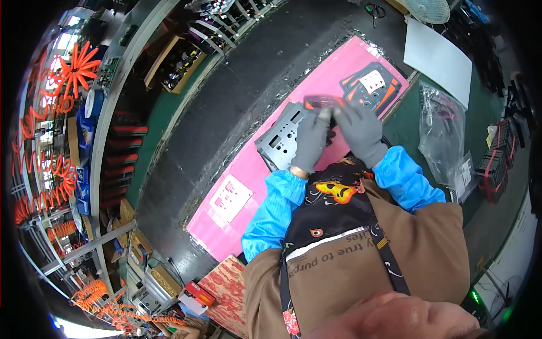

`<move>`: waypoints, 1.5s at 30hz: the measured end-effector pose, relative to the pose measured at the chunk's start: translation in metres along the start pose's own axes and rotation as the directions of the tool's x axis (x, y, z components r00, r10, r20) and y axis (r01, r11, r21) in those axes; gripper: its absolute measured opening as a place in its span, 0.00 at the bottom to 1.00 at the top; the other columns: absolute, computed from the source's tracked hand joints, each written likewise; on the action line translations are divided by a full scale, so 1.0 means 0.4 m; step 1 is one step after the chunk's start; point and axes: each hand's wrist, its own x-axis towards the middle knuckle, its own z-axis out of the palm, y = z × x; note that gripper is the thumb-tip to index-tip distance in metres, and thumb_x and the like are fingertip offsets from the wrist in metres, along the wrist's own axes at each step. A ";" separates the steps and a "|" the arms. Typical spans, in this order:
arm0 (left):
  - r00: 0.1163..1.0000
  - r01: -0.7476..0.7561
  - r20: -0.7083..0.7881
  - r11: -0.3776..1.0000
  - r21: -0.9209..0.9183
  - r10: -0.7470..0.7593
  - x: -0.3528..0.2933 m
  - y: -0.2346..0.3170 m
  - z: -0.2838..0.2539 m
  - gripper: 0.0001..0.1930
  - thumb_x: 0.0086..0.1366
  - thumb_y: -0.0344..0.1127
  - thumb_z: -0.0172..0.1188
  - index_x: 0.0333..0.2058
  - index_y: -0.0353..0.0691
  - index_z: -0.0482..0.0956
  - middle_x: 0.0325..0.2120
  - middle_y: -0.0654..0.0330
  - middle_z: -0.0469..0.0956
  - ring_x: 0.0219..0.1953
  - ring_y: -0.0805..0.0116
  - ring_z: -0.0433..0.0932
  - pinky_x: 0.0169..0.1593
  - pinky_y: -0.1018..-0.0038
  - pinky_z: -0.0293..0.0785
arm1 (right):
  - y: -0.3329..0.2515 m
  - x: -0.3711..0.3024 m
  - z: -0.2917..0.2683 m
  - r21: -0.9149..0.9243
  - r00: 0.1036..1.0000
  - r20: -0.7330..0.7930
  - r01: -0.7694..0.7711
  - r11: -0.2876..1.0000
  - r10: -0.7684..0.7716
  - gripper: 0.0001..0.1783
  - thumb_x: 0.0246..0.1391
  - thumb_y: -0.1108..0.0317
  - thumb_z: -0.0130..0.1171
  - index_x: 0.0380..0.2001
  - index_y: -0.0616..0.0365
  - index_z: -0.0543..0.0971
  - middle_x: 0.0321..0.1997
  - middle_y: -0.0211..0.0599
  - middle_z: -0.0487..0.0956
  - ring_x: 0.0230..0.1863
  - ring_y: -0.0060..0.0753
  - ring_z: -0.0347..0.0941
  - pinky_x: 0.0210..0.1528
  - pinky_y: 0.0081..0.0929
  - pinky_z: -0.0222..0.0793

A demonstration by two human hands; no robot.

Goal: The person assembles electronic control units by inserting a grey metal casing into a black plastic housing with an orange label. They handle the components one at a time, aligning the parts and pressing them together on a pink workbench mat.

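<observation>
Both my hands wear grey gloves and meet over a pink mat. A small dark piece with red edges [323, 103], smeared by motion, sits at the fingertips. My left hand [311, 140] closes on its near side, thumb along it, while lying over a grey metal panel [276, 138] with slots and round holes. My right hand [362, 133] grips the piece from the right, its fingers partly blurred. Just beyond that hand lie dark panels with orange trim [389, 90], a white card with red marks [372, 82] on top. Something dark under the hands is mostly hidden.
The pink mat [212, 240] runs diagonally along the dark bench [248, 85], with a printed sheet [230, 199] on it. To the right are clear plastic bags [443, 133], a white sheet [437, 59] and strapped dark parts [494, 169]. Scissors [375, 12] lie at the far edge.
</observation>
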 end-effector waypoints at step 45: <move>0.807 -0.329 -0.575 0.913 -0.241 0.139 -0.132 0.077 0.016 0.12 0.71 0.42 0.58 0.40 0.38 0.74 0.29 0.69 0.72 0.28 0.83 0.67 0.29 0.81 0.67 | -0.180 0.058 -0.038 0.840 0.939 0.182 -0.302 0.451 0.290 0.19 0.59 0.74 0.55 0.54 0.60 0.77 0.51 0.48 0.80 0.47 0.48 0.81 0.44 0.36 0.77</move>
